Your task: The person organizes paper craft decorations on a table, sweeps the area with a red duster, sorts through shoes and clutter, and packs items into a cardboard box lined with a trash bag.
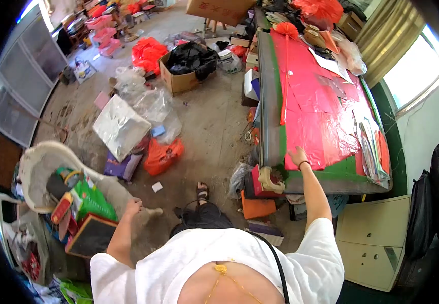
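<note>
In the head view, the right arm stretches forward from the white sleeve on the right, the elbow only slightly bent, a dark bracelet at the wrist. The right hand is palm down and open, fingers spread and pointing far, over the near left corner of the red sheet; it grips nothing, and the fingertips look to be touching the sheet. The red sheet lies flat on the green-edged table, on the right of the scene, with a red stick along its left side and clear folders on its right.

The left arm reaches out to the left, held low and bent at the elbow. The left hand is loosely curled, partly closed, beside the pale plastic chair; whether it touches the chair or holds anything, I cannot tell. A green bag and a dark framed board are left of that hand, and an orange bag lies farther away on the floor
</note>
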`<state>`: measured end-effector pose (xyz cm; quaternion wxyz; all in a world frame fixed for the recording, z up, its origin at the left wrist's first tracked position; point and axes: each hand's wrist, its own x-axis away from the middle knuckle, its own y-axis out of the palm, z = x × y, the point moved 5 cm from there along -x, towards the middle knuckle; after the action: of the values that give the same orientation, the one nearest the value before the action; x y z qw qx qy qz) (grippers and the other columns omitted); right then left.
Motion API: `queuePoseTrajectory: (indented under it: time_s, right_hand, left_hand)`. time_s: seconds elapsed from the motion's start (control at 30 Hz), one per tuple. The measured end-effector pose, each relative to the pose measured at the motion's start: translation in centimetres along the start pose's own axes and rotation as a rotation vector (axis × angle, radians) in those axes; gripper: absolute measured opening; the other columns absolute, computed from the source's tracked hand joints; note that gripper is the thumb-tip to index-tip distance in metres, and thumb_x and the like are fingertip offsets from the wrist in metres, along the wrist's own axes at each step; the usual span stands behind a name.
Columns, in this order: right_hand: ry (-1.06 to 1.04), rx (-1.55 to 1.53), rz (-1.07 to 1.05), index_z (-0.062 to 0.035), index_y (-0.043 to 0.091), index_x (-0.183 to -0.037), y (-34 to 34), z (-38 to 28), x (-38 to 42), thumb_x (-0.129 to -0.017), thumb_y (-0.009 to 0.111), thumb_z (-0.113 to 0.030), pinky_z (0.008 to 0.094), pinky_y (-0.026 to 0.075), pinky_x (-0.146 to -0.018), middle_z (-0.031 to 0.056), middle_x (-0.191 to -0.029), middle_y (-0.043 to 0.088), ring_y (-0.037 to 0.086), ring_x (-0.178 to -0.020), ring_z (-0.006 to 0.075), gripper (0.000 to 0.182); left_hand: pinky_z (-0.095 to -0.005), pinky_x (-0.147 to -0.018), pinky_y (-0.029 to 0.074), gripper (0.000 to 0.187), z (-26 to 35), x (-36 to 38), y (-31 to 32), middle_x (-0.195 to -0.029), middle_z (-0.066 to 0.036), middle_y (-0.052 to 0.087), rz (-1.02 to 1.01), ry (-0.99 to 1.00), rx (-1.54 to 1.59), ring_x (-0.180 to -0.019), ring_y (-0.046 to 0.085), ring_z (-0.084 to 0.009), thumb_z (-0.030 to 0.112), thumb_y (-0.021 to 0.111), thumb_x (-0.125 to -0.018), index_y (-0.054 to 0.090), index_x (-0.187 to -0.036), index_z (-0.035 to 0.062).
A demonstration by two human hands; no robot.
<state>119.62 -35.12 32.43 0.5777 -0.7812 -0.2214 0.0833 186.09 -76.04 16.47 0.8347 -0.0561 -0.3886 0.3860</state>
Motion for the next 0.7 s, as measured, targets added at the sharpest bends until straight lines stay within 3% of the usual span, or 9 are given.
queuePoseTrajectory:
  time_s: [0.1, 0.2, 0.27, 0.33, 0.37, 0.47, 0.53, 0.57, 0.7]
  right_hand:
    - [0.103, -0.035, 0.153, 0.0031, 0.037, -0.120, 1.2, -3.4, -6.1, -0.073, 0.056, -0.041, 0.0371, 0.029, -0.096, 0.0239, -0.123, 0.038, 0.035, -0.116, 0.0335, 0.067]
    - [0.237, -0.203, 0.219, 0.0028, 0.035, -0.121, 1.5, -5.5, -13.0, -0.074, 0.055, -0.040, 0.0371, 0.027, -0.098, 0.0240, -0.125, 0.034, 0.031, -0.118, 0.0333, 0.067]
    - [0.272, -0.203, 0.326, 0.0037, 0.043, -0.113, 1.4, -6.4, -17.1, -0.073, 0.056, -0.035, 0.0379, 0.033, -0.093, 0.0256, -0.115, 0.044, 0.040, -0.111, 0.0348, 0.057]
    - [0.339, -0.225, 0.180, 0.0048, 0.050, -0.101, 1.1, -7.3, -20.3, -0.071, 0.057, -0.031, 0.0393, 0.039, -0.085, 0.0261, -0.100, 0.053, 0.049, -0.099, 0.0365, 0.047]
    - [0.298, -0.179, 0.317, 0.0053, 0.054, -0.089, 1.4, -7.2, -22.2, -0.067, 0.057, -0.025, 0.0402, 0.042, -0.079, 0.0260, -0.088, 0.057, 0.054, -0.089, 0.0378, 0.037]
    - [0.510, -0.284, 0.249, 0.0058, 0.054, -0.090, 0.6, -8.1, -26.3, -0.064, 0.055, -0.020, 0.0396, 0.042, -0.079, 0.0269, -0.092, 0.056, 0.053, -0.092, 0.0371, 0.037]
    - [0.577, -0.236, 0.274, 0.0061, 0.056, -0.085, -0.1, -8.4, -29.1, -0.062, 0.053, -0.018, 0.0393, 0.043, -0.077, 0.0270, -0.089, 0.056, 0.055, -0.089, 0.0367, 0.034]
    - [0.626, -0.223, 0.231, 0.0057, 0.057, -0.083, -0.3, -7.9, -30.3, -0.062, 0.053, -0.018, 0.0396, 0.044, -0.075, 0.0266, -0.085, 0.057, 0.056, -0.087, 0.0369, 0.032]
    - [0.684, -0.237, 0.326, 0.0038, 0.058, -0.071, -0.2, -3.6, -34.2, -0.063, 0.057, -0.023, 0.0394, 0.044, -0.061, 0.0205, -0.067, 0.058, 0.057, -0.066, 0.0315, 0.028]
  left_hand:
    - [-0.0299, -0.054, 0.046, 0.024, 8.4, -5.4, 1.0, -0.077, -0.013, 0.060, -0.009, 0.204, -0.156, -0.059, 0.058, -0.0190, 0.011, 0.052, -0.075, 0.056, -0.090, -0.0067]
    - [-0.0302, -0.052, 0.046, 0.024, 9.8, -12.7, 0.0, -0.074, -0.015, 0.060, -0.007, 0.376, -0.241, -0.057, 0.058, -0.0195, 0.011, 0.053, -0.074, 0.056, -0.089, -0.0068]
    - [-0.0301, -0.049, 0.045, 0.021, 13.1, -13.0, -1.2, -0.067, -0.014, 0.059, -0.073, 0.163, -0.291, -0.053, 0.058, -0.0196, 0.011, 0.053, -0.072, 0.058, -0.084, -0.0064]
    - [-0.0301, -0.045, 0.043, 0.018, 14.4, -15.1, -2.4, -0.059, -0.013, 0.057, -0.079, 0.005, -0.242, -0.048, 0.056, -0.0197, 0.009, 0.052, -0.070, 0.059, -0.077, -0.0059]
    - [-0.0301, -0.045, 0.043, 0.018, 15.0, -16.5, -3.0, -0.059, -0.013, 0.057, -0.086, 0.008, -0.241, -0.048, 0.056, -0.0197, 0.009, 0.052, -0.070, 0.059, -0.077, -0.0059]
    - [-0.0303, -0.042, 0.043, 0.015, 17.0, -21.0, -4.0, -0.056, -0.013, 0.055, -0.008, 0.066, -0.290, -0.047, 0.055, -0.0191, 0.008, 0.050, -0.069, 0.058, -0.071, -0.0051]
    - [-0.0300, -0.041, 0.042, 0.014, 18.7, -24.0, -4.1, -0.056, -0.011, 0.054, -0.044, -0.119, -0.087, -0.044, 0.054, -0.0191, 0.008, 0.049, -0.069, 0.058, -0.067, -0.0032]
    - [-0.0276, -0.045, 0.043, 0.013, 23.1, -23.9, -3.6, -0.056, -0.009, 0.054, -0.065, -0.167, -0.086, -0.048, 0.054, -0.0208, 0.007, 0.049, -0.069, 0.059, -0.066, 0.0001]
    - [-0.0335, -0.051, 0.043, 0.018, 28.7, -36.7, -3.0, -0.062, -0.015, 0.056, -0.072, -0.025, -0.276, -0.055, 0.056, -0.0247, 0.016, 0.052, -0.068, 0.060, -0.071, -0.0005]
